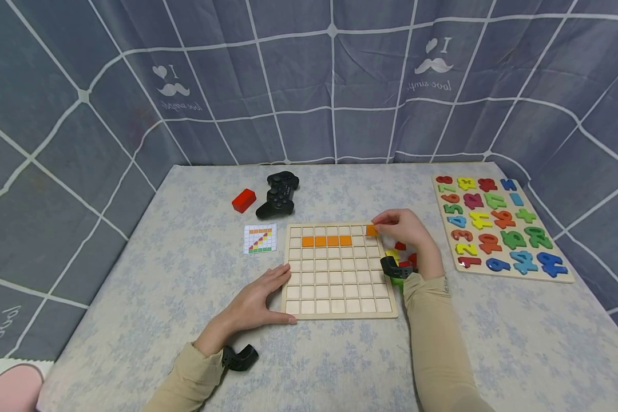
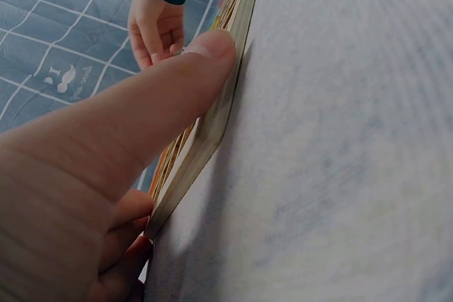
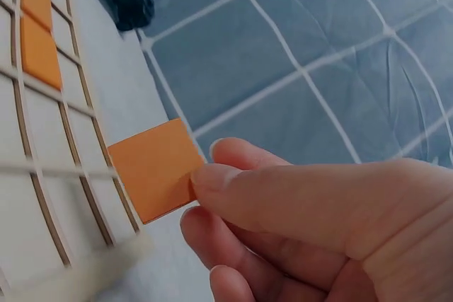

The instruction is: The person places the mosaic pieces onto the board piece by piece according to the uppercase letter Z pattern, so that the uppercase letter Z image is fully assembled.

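We see the patterned table, and on its right the wooden number board, with coloured numerals and signs set in it. Near the middle lies the grid board; four orange tiles fill neighbouring compartments in its second row from the far edge. The left hand, thumb and fingers spread, touches its near left corner and left edge. The right hand pinches another orange tile at the far right corner; we cannot tell whether that touches the board. We also see a black controller, a pattern card, a red block and loose coloured pieces, partly hidden.
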`<state>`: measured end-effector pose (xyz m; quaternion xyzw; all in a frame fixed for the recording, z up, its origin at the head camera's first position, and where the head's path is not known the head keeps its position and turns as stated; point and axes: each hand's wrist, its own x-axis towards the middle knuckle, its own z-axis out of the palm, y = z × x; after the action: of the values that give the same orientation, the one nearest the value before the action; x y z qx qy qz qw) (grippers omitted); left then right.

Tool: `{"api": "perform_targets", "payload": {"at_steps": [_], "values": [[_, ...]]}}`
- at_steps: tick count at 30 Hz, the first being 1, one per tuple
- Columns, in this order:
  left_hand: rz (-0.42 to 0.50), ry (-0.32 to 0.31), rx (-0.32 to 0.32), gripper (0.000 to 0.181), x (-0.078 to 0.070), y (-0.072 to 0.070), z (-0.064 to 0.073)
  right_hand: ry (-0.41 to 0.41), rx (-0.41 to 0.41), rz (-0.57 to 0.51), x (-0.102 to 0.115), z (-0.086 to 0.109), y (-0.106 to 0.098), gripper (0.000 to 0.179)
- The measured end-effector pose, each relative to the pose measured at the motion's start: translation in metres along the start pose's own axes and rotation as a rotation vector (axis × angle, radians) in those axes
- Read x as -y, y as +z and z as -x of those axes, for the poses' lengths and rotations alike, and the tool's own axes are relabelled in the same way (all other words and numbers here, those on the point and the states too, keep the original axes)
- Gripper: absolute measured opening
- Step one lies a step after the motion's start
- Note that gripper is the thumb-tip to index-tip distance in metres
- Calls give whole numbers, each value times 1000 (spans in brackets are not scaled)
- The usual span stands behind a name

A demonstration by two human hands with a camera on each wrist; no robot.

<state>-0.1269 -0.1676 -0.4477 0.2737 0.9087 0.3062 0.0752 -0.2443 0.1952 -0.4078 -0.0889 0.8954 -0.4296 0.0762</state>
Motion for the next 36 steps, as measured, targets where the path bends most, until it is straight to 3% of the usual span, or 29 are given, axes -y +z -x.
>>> {"api": "perform_targets", "payload": {"at_steps": [8,16,25,32,36], "values": [[-4,15,-11,99,1,1,0,-51,50,16,18,-3,13,21],[7,13,-9,99,1,1,0,-25,117,100,19,-7,24,18],[1,11,-9,99,2,1,0,-32,146,113,13,-10,29,18],[-3,2,-3,100,1,1,-1,-32,90,59,20,-7,23,27],[-5,0,0,101,2,1,0,-74,54,52,26,-2,16,28]]}}
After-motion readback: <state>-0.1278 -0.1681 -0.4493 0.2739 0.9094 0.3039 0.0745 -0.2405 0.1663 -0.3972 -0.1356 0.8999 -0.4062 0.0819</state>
